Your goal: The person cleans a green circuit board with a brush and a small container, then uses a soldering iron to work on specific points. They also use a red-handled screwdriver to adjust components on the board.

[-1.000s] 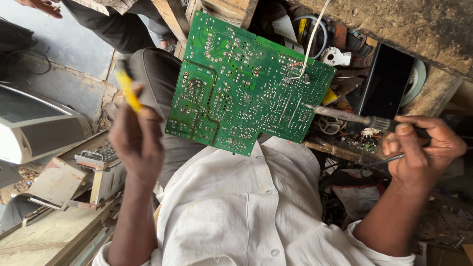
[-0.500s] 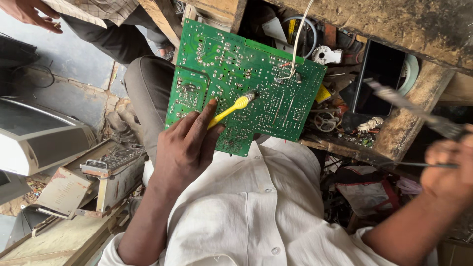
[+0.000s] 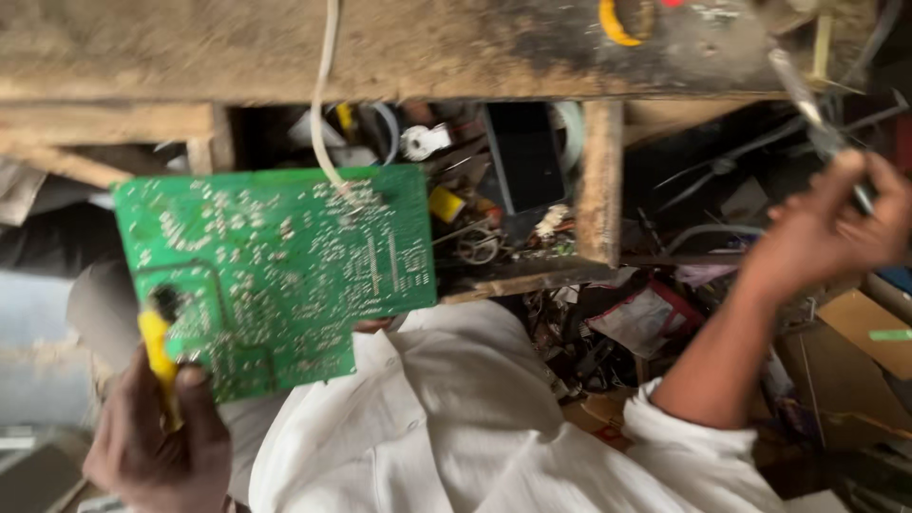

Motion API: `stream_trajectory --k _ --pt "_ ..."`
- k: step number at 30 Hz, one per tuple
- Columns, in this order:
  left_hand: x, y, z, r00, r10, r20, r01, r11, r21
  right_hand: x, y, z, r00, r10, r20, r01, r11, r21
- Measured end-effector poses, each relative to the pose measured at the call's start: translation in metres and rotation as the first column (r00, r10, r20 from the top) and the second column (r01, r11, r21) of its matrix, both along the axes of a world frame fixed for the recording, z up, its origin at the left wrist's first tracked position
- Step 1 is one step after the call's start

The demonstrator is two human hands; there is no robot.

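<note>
A green circuit board (image 3: 275, 275) lies solder side up over my lap, with a white wire (image 3: 328, 95) running up from its top edge. My left hand (image 3: 157, 437) is at the board's lower left corner, closed around a yellow-handled tool (image 3: 154, 342), the thumb resting on the board's bottom edge. My right hand (image 3: 826, 233) is raised at the far right, well away from the board, and grips a thin metal tool (image 3: 807, 104) that points up and left. My white shirt (image 3: 427, 418) fills the bottom middle.
A worn wooden bench top (image 3: 380, 47) spans the upper frame, with a wooden post (image 3: 600, 180) below it. Under the bench lies a jumble of parts, wires and a black panel (image 3: 518, 157). A cardboard box (image 3: 869, 332) sits at the right.
My left hand slid from the board's middle to its lower left corner with the yellow tool. My right hand rose higher at the right with the metal tool. The view shifted upward.
</note>
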State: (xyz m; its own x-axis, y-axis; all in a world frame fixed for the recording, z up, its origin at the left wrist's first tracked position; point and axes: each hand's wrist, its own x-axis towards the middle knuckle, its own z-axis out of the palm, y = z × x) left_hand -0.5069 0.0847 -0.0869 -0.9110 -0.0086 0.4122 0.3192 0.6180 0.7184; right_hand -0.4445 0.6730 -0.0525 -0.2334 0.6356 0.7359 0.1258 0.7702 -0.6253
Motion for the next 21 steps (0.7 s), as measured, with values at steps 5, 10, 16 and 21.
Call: stream_trajectory --k 5,10,16,21 --pt "0.0 -0.002 0.016 0.999 0.024 -0.027 -0.023 1.0 0.01 -0.036 0.014 0.029 0.997 0.038 0.061 -0.05 0.975 0.217" --pt "-0.002 -0.002 0.04 0.998 0.017 -0.065 -0.018 1.0 -0.017 -0.077 0.026 0.036 0.986 -0.115 0.12 0.058 0.914 0.402" --pt "-0.003 0.003 0.065 0.998 0.025 -0.064 -0.026 1.0 -0.016 -0.087 -0.002 0.059 0.944 -0.172 0.283 -0.053 0.764 0.643" --pt "-0.003 0.009 0.073 0.998 0.016 -0.059 -0.019 0.999 -0.039 -0.076 -0.069 0.081 0.953 0.052 0.297 -0.217 0.804 0.554"
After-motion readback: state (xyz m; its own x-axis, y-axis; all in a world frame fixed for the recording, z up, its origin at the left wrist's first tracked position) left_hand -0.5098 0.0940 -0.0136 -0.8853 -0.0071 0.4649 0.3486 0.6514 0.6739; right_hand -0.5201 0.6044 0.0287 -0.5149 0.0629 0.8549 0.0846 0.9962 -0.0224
